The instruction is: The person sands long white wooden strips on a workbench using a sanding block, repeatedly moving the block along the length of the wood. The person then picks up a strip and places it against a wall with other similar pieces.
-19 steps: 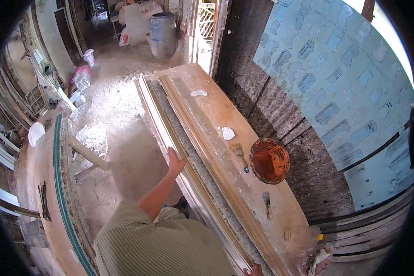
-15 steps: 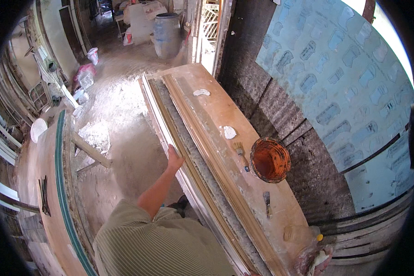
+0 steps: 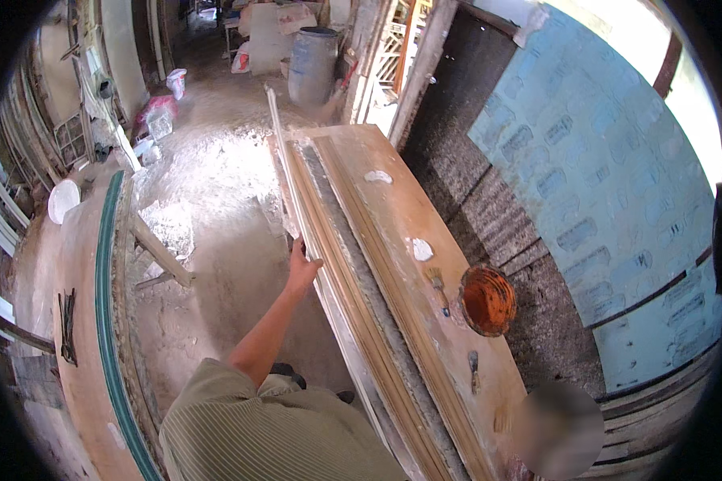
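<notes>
With its fingers wrapped round its edge, my left hand (image 3: 301, 271) grips a long, thin white moulding strip (image 3: 286, 172). The strip runs along the left side of the workbench (image 3: 501, 385), and its far end sticks out past the bench's far edge. Right beside it lies a long brown ribbed moulding (image 3: 337, 293). A grey, rough groove separates that from a second ribbed moulding (image 3: 393, 289) farther right. My right hand does not show.
On the bench are an orange-stained bucket (image 3: 487, 301), a brush (image 3: 436, 290), a scraper (image 3: 474, 372) and two white plaster lumps (image 3: 422, 249). A second table (image 3: 80, 248) with a green moulding (image 3: 107, 297) stands left. A blue barrel (image 3: 311, 68) stands far back.
The white strip has come away from the brown moulding at its far end, leaning outward and up. My left hand moved slightly with it. The view has shifted.
</notes>
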A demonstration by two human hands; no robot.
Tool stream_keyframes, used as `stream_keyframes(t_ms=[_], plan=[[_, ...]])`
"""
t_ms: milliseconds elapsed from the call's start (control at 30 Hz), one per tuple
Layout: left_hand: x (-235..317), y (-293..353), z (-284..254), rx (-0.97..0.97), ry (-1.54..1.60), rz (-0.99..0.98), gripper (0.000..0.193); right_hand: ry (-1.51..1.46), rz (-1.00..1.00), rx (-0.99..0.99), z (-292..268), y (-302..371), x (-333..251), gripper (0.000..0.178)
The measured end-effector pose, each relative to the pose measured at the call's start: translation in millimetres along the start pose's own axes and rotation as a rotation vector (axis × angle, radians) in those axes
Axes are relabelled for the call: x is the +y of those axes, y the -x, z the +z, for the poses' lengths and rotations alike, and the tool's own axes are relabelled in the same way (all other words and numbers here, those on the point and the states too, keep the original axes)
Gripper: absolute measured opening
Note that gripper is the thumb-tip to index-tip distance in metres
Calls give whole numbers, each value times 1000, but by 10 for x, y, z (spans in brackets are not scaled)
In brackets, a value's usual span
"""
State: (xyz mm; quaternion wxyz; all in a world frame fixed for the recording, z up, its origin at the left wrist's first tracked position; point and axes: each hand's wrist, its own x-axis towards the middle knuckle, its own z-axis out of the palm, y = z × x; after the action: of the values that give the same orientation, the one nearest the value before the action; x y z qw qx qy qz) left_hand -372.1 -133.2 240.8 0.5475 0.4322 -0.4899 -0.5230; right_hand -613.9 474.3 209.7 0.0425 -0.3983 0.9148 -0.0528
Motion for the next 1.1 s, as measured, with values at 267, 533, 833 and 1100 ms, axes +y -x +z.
stream_keyframes(t_ms=[267, 533, 833, 1100], plan=[[1491, -774, -750, -18, -62, 270, 96, -45, -148, 32, 448, -320, -1836, 21], [2926, -1230, -1639, -148, 142, 557, 84, -174, -324, -25, 888, -600, -3671, 17], [1916, -2402, -2338, -529, 604, -191, 62, -258, -516, -73, 1554, -1611, -5643, 18], [1775, -4393, -3456, -398, 481, -124, 53, -266, -711, -182, 1775, -3411, -8409, 24]])
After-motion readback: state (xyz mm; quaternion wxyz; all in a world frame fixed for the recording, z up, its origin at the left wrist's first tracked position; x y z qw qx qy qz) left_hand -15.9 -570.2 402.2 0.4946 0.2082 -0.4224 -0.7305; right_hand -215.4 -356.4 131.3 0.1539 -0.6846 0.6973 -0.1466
